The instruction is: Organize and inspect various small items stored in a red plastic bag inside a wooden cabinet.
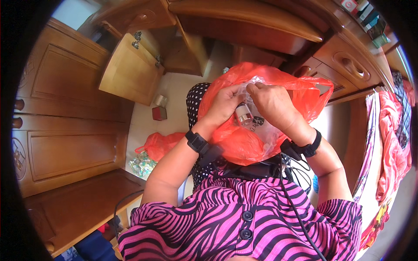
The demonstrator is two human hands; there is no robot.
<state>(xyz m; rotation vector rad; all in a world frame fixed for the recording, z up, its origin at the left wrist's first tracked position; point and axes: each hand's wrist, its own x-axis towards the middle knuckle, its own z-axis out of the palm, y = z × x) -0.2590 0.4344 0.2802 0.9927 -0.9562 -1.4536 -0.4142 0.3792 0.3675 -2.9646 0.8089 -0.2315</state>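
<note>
A large red plastic bag [237,150] lies spread across my lap, its handle loop to the right. My left hand [223,105] is closed over the bag, its thumb against a small white cylindrical container [244,114] with a shiny silver end that points down. A thin clear plastic bag [266,135] with dark print sits over the red one, its upper part bunched up between my hands. My right hand [275,105] pinches that bunched part with thumb and fingers, just right of the left fingertips. The tips are partly hidden in the plastic.
A cabinet door [130,67] stands open at the far left. On the floor lie a small red box [159,114], a silvery cylinder [160,101] and another red bag [163,145]. Wooden drawers [344,61] rise at far right; cloths [389,139] hang at the right.
</note>
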